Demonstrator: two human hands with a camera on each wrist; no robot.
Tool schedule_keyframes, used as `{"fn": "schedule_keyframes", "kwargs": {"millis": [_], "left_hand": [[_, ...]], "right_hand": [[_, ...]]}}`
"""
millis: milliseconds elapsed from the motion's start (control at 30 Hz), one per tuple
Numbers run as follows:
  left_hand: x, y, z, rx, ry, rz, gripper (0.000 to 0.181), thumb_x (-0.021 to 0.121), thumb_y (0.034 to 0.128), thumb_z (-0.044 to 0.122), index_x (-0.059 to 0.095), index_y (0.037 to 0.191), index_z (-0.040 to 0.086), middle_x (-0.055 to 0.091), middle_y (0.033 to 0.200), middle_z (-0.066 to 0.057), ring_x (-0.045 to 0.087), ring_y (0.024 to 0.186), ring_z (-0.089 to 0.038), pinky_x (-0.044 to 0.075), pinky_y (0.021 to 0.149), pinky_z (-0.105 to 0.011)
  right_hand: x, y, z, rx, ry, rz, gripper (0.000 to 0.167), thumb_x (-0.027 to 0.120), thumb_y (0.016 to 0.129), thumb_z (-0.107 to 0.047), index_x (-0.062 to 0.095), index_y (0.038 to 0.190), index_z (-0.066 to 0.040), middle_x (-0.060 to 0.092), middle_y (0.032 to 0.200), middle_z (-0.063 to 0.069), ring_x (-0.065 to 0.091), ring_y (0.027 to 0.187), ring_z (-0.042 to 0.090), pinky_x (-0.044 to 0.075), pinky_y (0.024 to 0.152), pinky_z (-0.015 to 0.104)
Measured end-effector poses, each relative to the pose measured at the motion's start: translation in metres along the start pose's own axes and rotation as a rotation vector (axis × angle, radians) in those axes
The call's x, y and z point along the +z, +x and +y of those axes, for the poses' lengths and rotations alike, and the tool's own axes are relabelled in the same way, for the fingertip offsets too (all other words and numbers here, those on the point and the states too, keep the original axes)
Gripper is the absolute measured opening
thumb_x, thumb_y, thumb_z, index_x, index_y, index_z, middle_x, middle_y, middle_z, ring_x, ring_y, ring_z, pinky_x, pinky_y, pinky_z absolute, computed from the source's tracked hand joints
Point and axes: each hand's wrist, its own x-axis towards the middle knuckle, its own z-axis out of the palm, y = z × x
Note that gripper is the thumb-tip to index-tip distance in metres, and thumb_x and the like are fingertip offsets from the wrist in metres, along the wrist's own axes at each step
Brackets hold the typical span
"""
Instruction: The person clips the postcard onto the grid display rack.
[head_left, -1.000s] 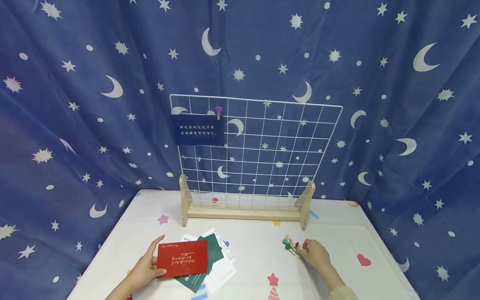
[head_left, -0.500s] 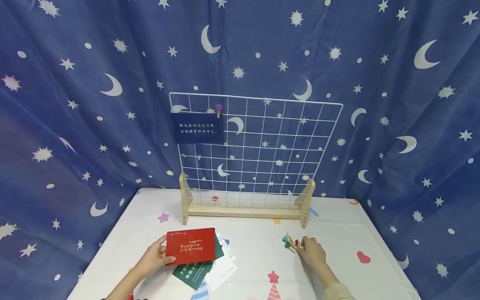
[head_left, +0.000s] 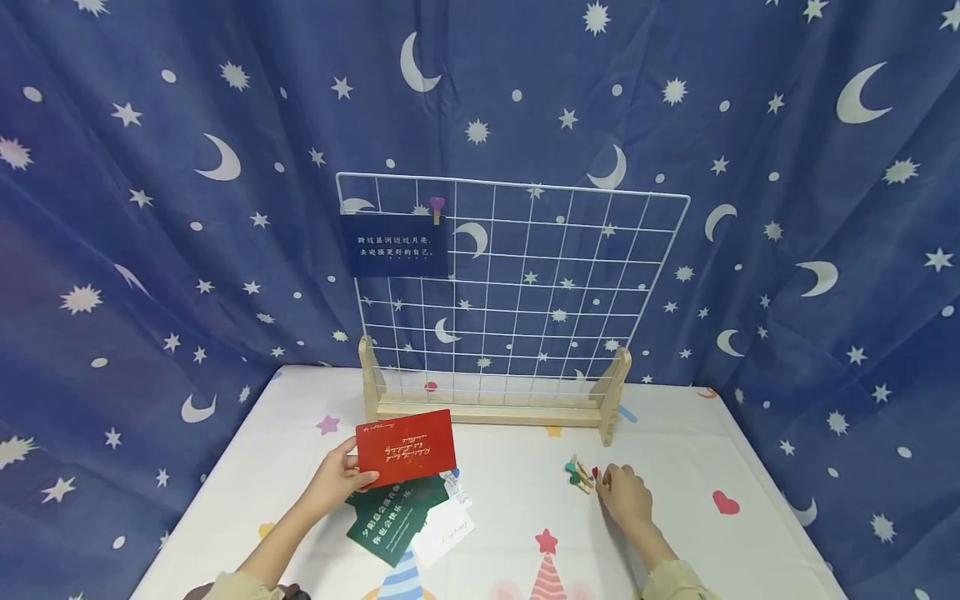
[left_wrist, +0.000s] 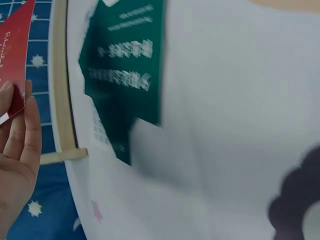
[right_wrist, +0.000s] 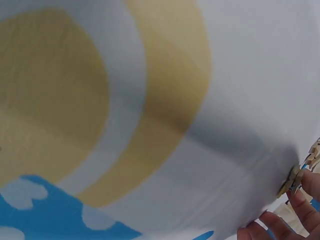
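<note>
Red card, pinched in left hand, now sits farther forward, nearer the wire grid; right hand pinches a wooden clip at the bench, so both pieces seem secured.

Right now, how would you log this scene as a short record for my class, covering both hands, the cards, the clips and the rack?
Left hand: holds a red card, raised off the table
Right hand: pinches a wooden clip
Loose clips: small pile beside the right hand
Cards on table: green card and white card, overlapping; others partly hidden
Rack: white wire grid, wooden stand
Hung: dark blue card, purple-heart clip
</note>
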Motion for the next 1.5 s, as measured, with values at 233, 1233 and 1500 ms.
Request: {"fn": "schedule_keyframes", "kwargs": {"millis": [233, 1233, 1500], "left_hand": [[0.011, 0.009, 0.017, 0.002, -0.044, 0.046, 0.060, 0.069, 0.0804, -0.004, 0.039, 0.132, -0.010, 0.062, 0.109, -0.033, 0.070, 0.085, -0.033, 0.060, 0.066, -0.033], [0.035, 0.021, 0.039, 0.047, -0.108, 0.053, 0.052, 0.065, 0.0823, -0.006, 0.042, 0.129, -0.011, 0.061, 0.109, -0.035, 0.069, 0.086, -0.034, 0.060, 0.066, -0.033], [0.037, 0.023, 0.043, 0.013, -0.128, 0.104, 0.051, 0.065, 0.0822, -0.007, 0.044, 0.129, -0.009, 0.062, 0.111, -0.032, 0.069, 0.087, -0.032, 0.060, 0.065, -0.031]], "right_hand": [[0.002, 0.000, 0.001, 0.026, 0.018, -0.002, 0.025, 0.069, 0.082, -0.010, 0.051, 0.065, -0.007, 0.047, 0.066, 0.005, 0.044, 0.057, 0.017, 0.035, 0.045, 0.024], [0.010, 0.004, 0.003, 0.013, 0.332, 0.190, 0.013, 0.062, 0.082, 0.005, 0.061, 0.094, 0.011, 0.058, 0.064, 0.007, 0.047, 0.054, 0.008, 0.039, 0.045, 0.016], [0.011, 0.009, -0.003, 0.023, 0.478, 0.143, 0.036, 0.044, 0.091, 0.006, 0.046, 0.124, 0.018, 0.056, 0.087, 0.019, 0.044, 0.066, 0.008, 0.043, 0.054, 0.018]]}}
